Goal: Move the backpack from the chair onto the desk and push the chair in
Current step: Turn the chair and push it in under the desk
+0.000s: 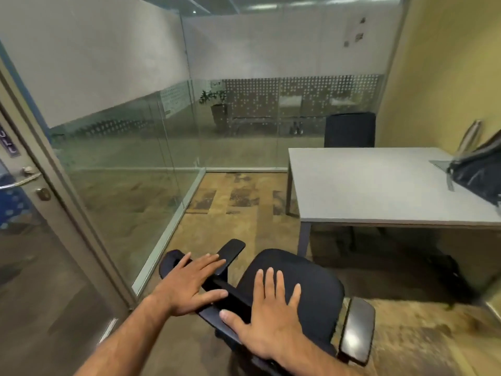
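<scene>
The dark backpack (479, 172) lies on the grey desk (374, 191) at its far right, partly cut off by the frame edge. A black office chair (306, 291) stands on the floor in front of the desk's near left corner, with nothing on its seat. My left hand (189, 283) hovers with fingers spread over the chair's backrest top and left armrest. My right hand (271, 313) is flat, fingers apart, over the backrest edge and seat. Neither hand grips anything.
A glass partition (130, 164) and a glass door with a handle (24, 177) run along the left. A second dark chair (349, 130) stands behind the desk's far side. A yellow wall (444, 77) bounds the right. Patterned carpet (238, 202) lies between desk and glass.
</scene>
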`<action>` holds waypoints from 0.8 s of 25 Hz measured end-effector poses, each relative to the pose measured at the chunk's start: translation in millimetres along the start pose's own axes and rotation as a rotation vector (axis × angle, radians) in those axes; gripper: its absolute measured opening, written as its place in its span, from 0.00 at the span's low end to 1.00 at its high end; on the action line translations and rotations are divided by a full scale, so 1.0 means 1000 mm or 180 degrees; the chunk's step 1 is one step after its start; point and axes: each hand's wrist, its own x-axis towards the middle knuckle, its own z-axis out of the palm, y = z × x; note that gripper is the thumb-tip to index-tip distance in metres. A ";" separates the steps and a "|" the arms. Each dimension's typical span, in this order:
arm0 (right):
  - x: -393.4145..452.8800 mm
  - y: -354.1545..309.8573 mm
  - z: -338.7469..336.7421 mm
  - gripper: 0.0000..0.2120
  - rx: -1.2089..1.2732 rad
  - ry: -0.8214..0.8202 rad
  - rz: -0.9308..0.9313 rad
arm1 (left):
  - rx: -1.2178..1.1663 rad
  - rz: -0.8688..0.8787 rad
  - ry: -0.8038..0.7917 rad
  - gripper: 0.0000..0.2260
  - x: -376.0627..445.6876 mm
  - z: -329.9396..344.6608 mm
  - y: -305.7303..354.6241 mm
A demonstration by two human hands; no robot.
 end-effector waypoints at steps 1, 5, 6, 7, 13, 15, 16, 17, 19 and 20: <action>-0.003 0.000 0.001 0.60 0.0002 0.0077 0.0141 | 0.0027 0.0038 -0.0023 0.46 0.000 0.001 -0.001; -0.022 0.004 0.008 0.61 0.0052 0.0262 0.0621 | -0.0043 0.0212 0.0001 0.46 0.000 0.003 0.002; -0.026 0.006 0.010 0.62 0.0069 0.0279 0.0692 | -0.0091 0.0241 0.0045 0.46 -0.002 0.004 0.003; -0.032 0.007 0.012 0.62 0.0090 0.0294 0.0754 | -0.0144 0.0274 0.0100 0.45 -0.004 0.006 0.006; -0.054 0.017 0.022 0.62 0.0104 0.0312 0.0922 | -0.0182 0.0348 0.0330 0.46 -0.021 0.014 0.024; -0.062 0.020 0.026 0.61 0.0103 0.0321 0.0960 | -0.0199 0.0386 0.0361 0.46 -0.028 0.015 0.031; -0.067 0.021 0.027 0.61 0.0109 0.0325 0.0966 | -0.0204 0.0414 0.0388 0.46 -0.032 0.015 0.035; -0.073 0.022 0.030 0.61 0.0119 0.0320 0.0968 | -0.0208 0.0450 0.0413 0.46 -0.037 0.016 0.039; -0.085 0.025 0.034 0.61 0.0132 0.0314 0.0983 | -0.0227 0.0498 0.0478 0.46 -0.045 0.019 0.046; -0.090 0.027 0.037 0.61 0.0134 0.0320 0.1004 | -0.0217 0.0511 0.0496 0.46 -0.048 0.020 0.051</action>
